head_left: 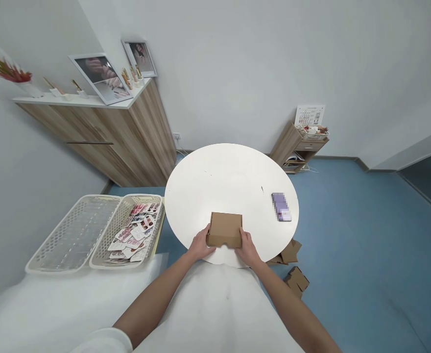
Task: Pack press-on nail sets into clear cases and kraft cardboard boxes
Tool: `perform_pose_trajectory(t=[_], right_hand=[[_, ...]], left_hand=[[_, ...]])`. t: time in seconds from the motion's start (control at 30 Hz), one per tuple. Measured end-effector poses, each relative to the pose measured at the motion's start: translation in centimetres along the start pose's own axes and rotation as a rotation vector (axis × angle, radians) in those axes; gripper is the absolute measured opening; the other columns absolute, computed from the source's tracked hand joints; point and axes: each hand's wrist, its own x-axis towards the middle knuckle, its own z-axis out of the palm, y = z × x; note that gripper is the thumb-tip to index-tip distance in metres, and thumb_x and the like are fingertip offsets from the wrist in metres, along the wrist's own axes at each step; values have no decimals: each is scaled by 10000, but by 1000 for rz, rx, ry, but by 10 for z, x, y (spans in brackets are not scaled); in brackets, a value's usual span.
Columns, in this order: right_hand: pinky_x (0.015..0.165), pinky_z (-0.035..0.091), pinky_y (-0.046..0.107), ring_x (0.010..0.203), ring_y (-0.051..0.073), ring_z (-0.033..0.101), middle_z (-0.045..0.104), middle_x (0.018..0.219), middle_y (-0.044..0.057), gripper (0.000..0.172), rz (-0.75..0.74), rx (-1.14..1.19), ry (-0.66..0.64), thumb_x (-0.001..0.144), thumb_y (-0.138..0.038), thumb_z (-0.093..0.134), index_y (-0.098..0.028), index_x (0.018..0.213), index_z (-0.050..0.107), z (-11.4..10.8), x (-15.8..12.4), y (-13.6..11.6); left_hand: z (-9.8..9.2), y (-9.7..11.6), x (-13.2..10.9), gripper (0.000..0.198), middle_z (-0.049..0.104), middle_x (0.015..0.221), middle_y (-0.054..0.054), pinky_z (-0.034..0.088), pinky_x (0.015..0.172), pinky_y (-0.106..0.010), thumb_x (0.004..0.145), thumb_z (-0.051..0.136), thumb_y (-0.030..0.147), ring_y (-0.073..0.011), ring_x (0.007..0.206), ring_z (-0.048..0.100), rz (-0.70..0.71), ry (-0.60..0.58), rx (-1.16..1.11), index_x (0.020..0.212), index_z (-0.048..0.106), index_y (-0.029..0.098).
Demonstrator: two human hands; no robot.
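Observation:
A small brown cardboard box (226, 228) with its lid closed sits at the near edge of the round white table (223, 171). My left hand (200, 243) grips the box's left side, fingers along the edge and thumb toward the front. On the right side, my right hand (248, 248) holds it the same way, so the box lies between both hands. The box's underside is hidden, and I cannot tell whether it rests on the tabletop or is slightly raised.
On the table's right lies a purple, partly blurred item (281, 207). To the left stand a white basket (155, 245) of printed cards and another basket (74, 235) holding clear plastic pieces. Cardboard boxes (297, 280) lie on the floor at right. A wooden cabinet (127, 132) stands behind left.

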Motion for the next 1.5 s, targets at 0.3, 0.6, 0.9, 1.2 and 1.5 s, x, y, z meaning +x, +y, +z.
perform_pose_trajectory(t=[0.3, 0.6, 0.9, 1.2, 1.5], right_hand=[[840, 388, 329, 901, 182, 508, 514, 983, 56, 473, -23, 183, 8, 845, -451, 295, -238, 1253, 405, -61, 34, -30], [613, 353, 266, 680, 176, 493, 538, 679, 23, 456, 90, 137, 74, 812, -518, 266, -216, 646, 566, -73, 57, -51], [569, 352, 252, 599, 136, 458, 544, 645, -1, 421, 115, 421, 50, 761, -546, 363, -205, 646, 583, -71, 50, -51], [739, 434, 308, 765, 154, 546, 609, 996, 55, 414, 246, 686, 29, 667, -400, 579, -210, 1032, 619, -68, 49, -36], [760, 420, 297, 843, 167, 537, 559, 903, 34, 396, 263, 595, 38, 638, -308, 578, -216, 1022, 608, -68, 53, -35]], left_hand=[[-35, 21, 34, 349, 567, 774, -45, 396, 655, -288, 825, 357, 368, -185, 720, 547, -84, -27, 107, 1080, 510, 184], [-38, 34, 56, 296, 525, 856, -66, 367, 589, -260, 843, 350, 333, -190, 761, 535, -141, 60, 381, 1049, 501, 183], [-39, 30, 53, 405, 578, 859, -44, 402, 669, -281, 800, 450, 278, -182, 781, 540, 22, 176, 257, 1199, 444, 209], [-51, 39, 52, 408, 583, 711, -28, 402, 642, -267, 826, 328, 452, -160, 676, 539, -15, 148, 70, 812, 646, 197], [-57, 36, 58, 295, 641, 689, -3, 422, 620, -256, 735, 466, 421, -170, 693, 575, -172, 86, -103, 757, 670, 209]])
